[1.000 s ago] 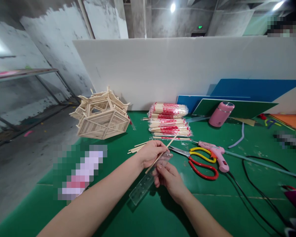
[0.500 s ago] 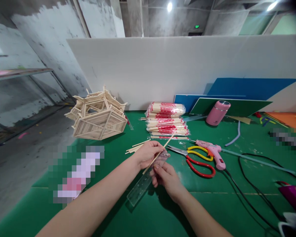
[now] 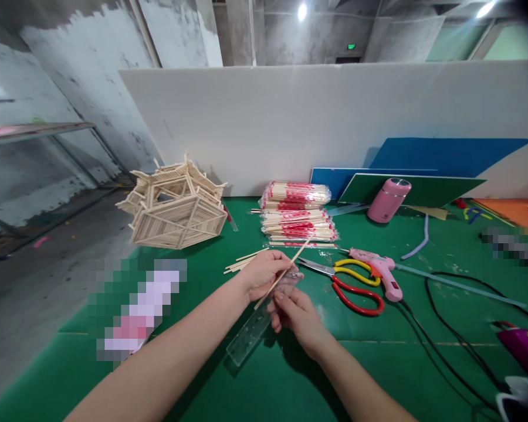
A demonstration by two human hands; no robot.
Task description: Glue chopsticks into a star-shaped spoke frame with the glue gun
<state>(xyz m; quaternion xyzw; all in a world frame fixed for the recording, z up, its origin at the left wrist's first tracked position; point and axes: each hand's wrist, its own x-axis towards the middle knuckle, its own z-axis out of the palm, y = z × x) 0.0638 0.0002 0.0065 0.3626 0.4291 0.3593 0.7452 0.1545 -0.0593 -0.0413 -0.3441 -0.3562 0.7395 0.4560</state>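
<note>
Right hand [image 3: 301,319] pinched on clear plastic ruler [image 3: 256,327], flat, holed strip, over the matte green counter [image 3: 290,381]. Left hand [image 3: 264,274] closed on thin wooden stick [image 3: 288,268], slanted across the ruler's far end. Scissors [image 3: 356,286] with red/yellow loops at 3 o'clock. Wrapped stick bundles [image 3: 299,214] at 12. Slatted wooden model [image 3: 176,208] at 10.

Left hand [image 3: 264,274] and right hand [image 3: 297,316] bare, forearms [image 3: 180,351] bare too.

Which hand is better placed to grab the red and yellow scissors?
Probably the right hand: the red-and-yellow metal scissors lie close on its side, while the left hand pinches the thin wooden stick. It would first have to release the clear plastic ruler.
</note>
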